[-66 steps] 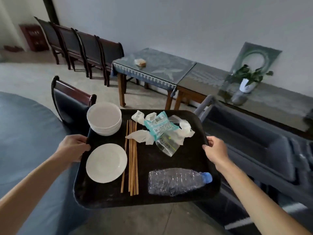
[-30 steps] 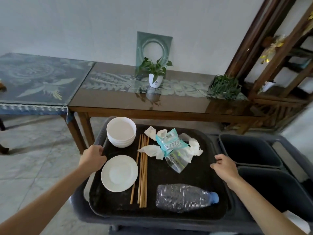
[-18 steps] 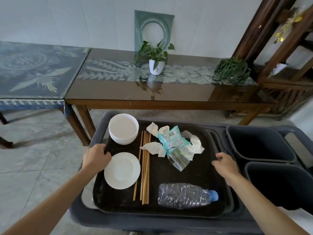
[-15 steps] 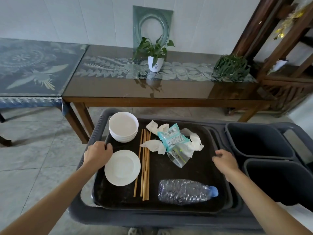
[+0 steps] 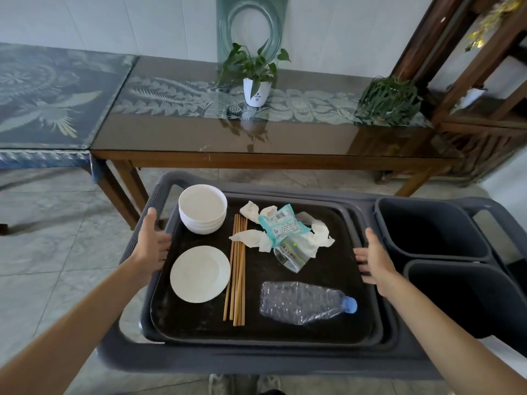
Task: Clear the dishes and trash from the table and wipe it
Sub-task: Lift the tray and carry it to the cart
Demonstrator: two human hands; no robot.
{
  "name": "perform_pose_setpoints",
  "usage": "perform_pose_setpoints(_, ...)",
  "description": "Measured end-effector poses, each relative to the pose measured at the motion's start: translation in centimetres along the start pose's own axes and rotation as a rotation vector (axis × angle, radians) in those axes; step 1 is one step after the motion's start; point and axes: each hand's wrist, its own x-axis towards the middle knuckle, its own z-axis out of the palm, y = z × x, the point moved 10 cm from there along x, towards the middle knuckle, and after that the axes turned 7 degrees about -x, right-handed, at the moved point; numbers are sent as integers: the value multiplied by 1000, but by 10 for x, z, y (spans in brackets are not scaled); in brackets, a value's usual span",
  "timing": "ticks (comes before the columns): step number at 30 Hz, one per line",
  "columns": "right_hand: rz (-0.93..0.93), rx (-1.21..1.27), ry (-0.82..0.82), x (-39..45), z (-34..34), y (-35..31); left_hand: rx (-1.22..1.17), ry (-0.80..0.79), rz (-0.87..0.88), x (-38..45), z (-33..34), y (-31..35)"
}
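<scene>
A black tray (image 5: 256,330) lies in the top of a grey cart (image 5: 256,363). On it are stacked white bowls (image 5: 202,208), a white plate (image 5: 200,273), several wooden chopsticks (image 5: 237,269), crumpled tissues (image 5: 318,235), a blue-green wrapper (image 5: 282,226), a clear plastic cup (image 5: 291,253) and a crushed plastic bottle (image 5: 305,303). My left hand (image 5: 151,246) hovers at the tray's left rim with fingers straight. At the right rim my right hand (image 5: 373,258) is also spread, holding nothing.
Two dark grey bins (image 5: 427,226) (image 5: 467,297) sit in the cart's right side. Beyond the cart stands a long glass-topped wooden table (image 5: 228,143) with a potted plant (image 5: 256,78). A blue patterned table (image 5: 42,109) is at left, wooden shelves (image 5: 484,81) at right.
I carried the tray from the dining table to the cart and set it down in the cart top. Both hands have let go of the rims and opened.
</scene>
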Motion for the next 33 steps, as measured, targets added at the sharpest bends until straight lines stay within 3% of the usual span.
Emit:
perform_pose_setpoints(14, -39, 7, 22, 19, -9, -2, -28, 3, -51, 7, 7, -7)
perform_pose_setpoints(23, 74, 16, -123, 22, -15, -6, -184, -135, -150, 3, -3, -10)
perform_pose_setpoints(33, -5, 14, -77, 8, -17, -9, -133, -39, -2, -6, 2, -15)
